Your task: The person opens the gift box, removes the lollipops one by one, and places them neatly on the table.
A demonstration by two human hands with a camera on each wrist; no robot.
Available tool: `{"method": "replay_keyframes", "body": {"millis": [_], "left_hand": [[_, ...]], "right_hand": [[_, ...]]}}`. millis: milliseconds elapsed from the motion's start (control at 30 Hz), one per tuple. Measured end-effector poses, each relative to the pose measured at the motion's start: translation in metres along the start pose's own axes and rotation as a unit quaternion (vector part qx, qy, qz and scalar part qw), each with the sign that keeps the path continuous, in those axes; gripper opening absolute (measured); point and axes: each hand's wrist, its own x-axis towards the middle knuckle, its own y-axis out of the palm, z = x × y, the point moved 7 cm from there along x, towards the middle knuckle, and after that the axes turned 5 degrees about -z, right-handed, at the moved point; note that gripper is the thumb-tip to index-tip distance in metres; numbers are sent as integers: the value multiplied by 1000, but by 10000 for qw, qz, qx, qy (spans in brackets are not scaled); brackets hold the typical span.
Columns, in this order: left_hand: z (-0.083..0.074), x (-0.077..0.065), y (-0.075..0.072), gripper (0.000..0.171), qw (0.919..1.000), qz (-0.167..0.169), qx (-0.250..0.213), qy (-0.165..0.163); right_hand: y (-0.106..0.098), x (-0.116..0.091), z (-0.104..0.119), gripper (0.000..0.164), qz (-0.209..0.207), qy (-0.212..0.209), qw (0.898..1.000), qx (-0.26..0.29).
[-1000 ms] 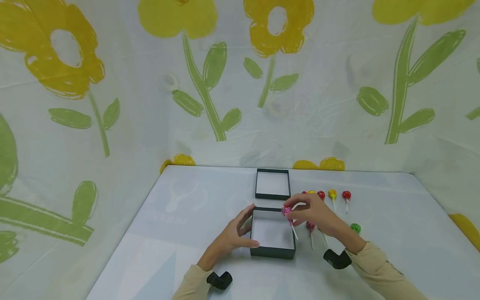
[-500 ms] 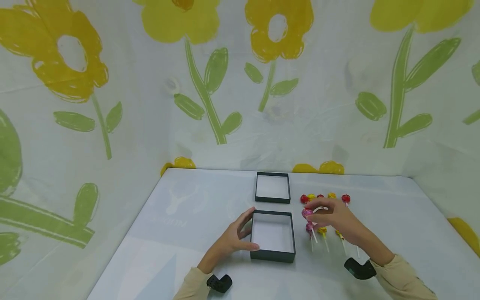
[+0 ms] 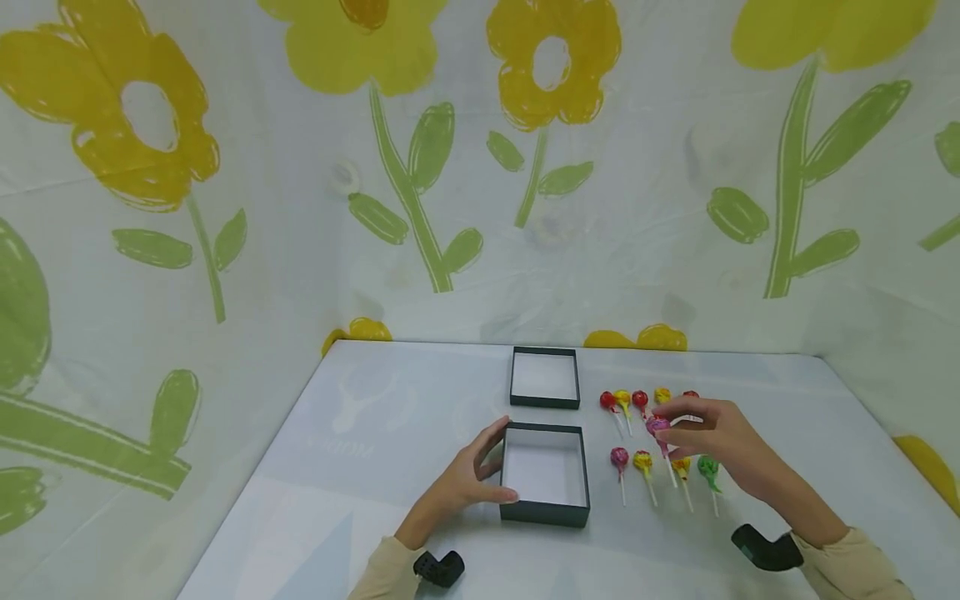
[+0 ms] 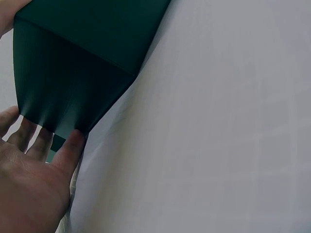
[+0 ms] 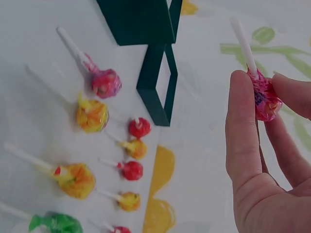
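Observation:
My left hand [image 3: 459, 482] holds the left side of a dark green open box [image 3: 546, 514], with its thumb at the near corner and a finger at the far one. The left wrist view shows the fingertips against the green wall [image 4: 58, 82]. My right hand [image 3: 726, 435] pinches a pink-wrapped lollipop [image 3: 657, 426] by its head between thumb and fingers, stick slanting down in the head view. It is over the lollipops on the right, overlapping a yellow lollipop [image 3: 681, 468] of the near row. A pink lollipop [image 3: 619, 457] lies beside the box.
Behind the box lies its shallow lid [image 3: 545, 403], white inside. The near row also has a yellow lollipop [image 3: 643, 461] and a green lollipop [image 3: 708, 467]. Farther back lie several red and yellow ones, including a red lollipop [image 3: 607, 401]. A flowered cloth [image 3: 637, 275] hangs behind the table.
My right hand has moved right, from the box's right rim to over the lollipops, with the pink lollipop still in its fingers. The left hand has stayed at the box.

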Motion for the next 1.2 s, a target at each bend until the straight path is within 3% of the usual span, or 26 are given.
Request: {"method": "replay_keyframes", "body": {"millis": [533,933,1200], "left_hand": [[2,3,7,101,10000,28,-21,-20],[3,2,9,98,10000,37,-78,-40],[-1,2,5,100,9999,-6,112,108]], "right_hand": [[-52,-22,-26,35,-512,95,9982,-302],[-78,-34,-94,58,-847,1095,9861,-913],[-87,-28,-127,53,-1141,1080,9741,-1629]]}}
